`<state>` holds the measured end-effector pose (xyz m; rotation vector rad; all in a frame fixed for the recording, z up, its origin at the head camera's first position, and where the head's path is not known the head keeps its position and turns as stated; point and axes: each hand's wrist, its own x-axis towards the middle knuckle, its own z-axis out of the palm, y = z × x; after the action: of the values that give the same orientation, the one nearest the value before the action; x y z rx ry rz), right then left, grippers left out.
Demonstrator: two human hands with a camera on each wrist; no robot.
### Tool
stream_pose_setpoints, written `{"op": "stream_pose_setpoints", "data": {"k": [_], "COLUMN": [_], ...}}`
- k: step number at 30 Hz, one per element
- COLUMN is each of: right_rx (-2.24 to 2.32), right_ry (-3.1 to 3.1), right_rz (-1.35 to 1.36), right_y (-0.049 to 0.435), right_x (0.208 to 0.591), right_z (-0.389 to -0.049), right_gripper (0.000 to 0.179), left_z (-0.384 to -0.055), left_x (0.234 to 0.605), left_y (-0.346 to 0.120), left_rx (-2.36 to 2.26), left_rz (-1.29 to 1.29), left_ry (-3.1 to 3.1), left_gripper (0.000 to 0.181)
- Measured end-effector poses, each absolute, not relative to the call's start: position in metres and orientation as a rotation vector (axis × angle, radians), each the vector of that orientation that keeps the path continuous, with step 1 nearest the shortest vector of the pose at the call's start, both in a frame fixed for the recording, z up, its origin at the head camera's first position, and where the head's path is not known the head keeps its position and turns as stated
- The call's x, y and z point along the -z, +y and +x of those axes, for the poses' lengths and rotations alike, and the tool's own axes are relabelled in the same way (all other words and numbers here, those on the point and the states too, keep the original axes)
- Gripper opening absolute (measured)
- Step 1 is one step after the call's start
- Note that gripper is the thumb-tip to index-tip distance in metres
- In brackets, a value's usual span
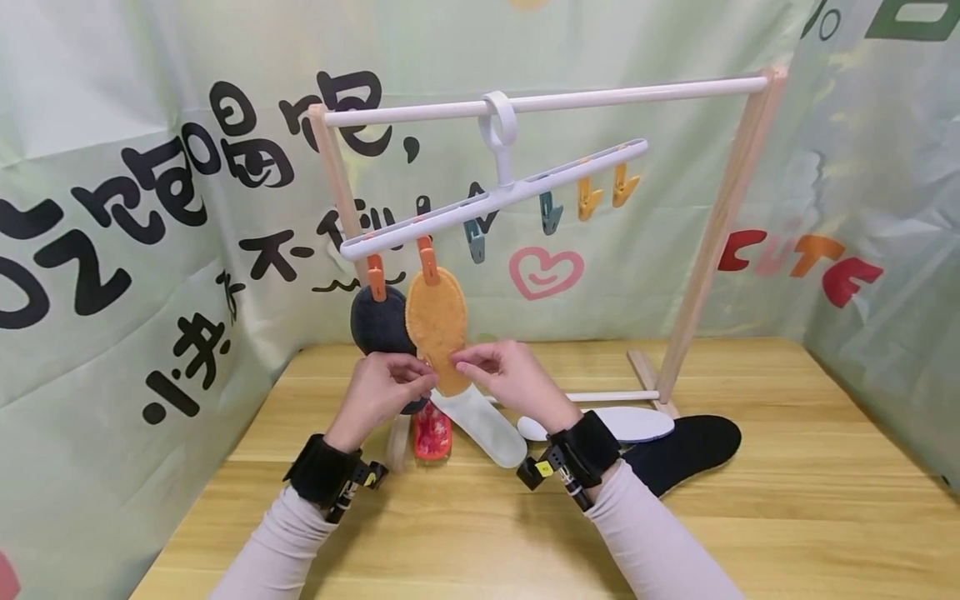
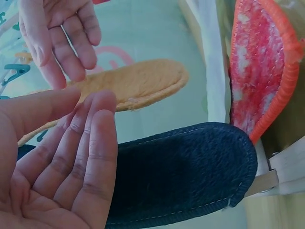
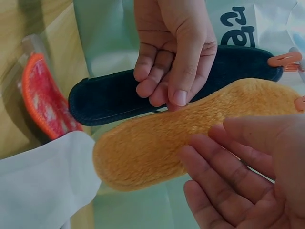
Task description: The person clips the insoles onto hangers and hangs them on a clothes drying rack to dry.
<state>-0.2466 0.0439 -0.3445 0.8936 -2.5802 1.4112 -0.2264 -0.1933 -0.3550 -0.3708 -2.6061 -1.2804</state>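
Note:
A fuzzy yellow-orange insole (image 1: 437, 321) hangs by its upper end from an orange clip (image 1: 427, 260). My left hand (image 1: 384, 377) is at its left edge, fingers fairly straight and thumb near the fingertips. At the opposite edge is my right hand (image 1: 510, 373); its fingers (image 3: 209, 167) look relaxed, fingertips right at the insole's side. Beside the yellow one, a dark navy insole (image 2: 181, 171) hangs from another orange clip (image 1: 377, 279), partly behind my left hand. Both clips belong to a white hanger (image 1: 450, 218), which tilts down on the left.
The hanger hooks over a white rod (image 1: 637, 96) on a wooden frame (image 1: 708, 250). Blue-grey clips (image 1: 551, 215) and yellow clips (image 1: 588, 200) hang unused. On or near the table (image 1: 480, 533) are a red insole (image 1: 432, 433), white insoles (image 1: 487, 427) and a black insole (image 1: 697, 450).

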Motion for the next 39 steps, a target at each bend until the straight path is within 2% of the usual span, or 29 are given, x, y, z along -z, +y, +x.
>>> {"op": "stream_pose_setpoints", "data": {"k": [10, 28, 39], "right_rx": [-1.347, -1.261, -1.258], "right_ry": [-2.621, -2.783, -2.859], "right_rz": [0.955, 0.774, 0.764], "right_y": [0.05, 0.059, 0.055], "right_x": [0.358, 0.381, 0.394], "right_z": [-0.259, -0.274, -0.276], "right_gripper": [0.021, 0.018, 0.019], "left_z": [-0.23, -0.233, -0.235], "left_x": [0.362, 0.373, 0.377], "left_y": [-0.189, -0.19, -0.189], "left_rx": [1.261, 1.212, 1.18], "left_rz": [-0.354, -0.253, -0.172], "left_ry": [-2.683, -2.798, -2.858], "left_gripper": [0.01, 0.008, 0.007]}}
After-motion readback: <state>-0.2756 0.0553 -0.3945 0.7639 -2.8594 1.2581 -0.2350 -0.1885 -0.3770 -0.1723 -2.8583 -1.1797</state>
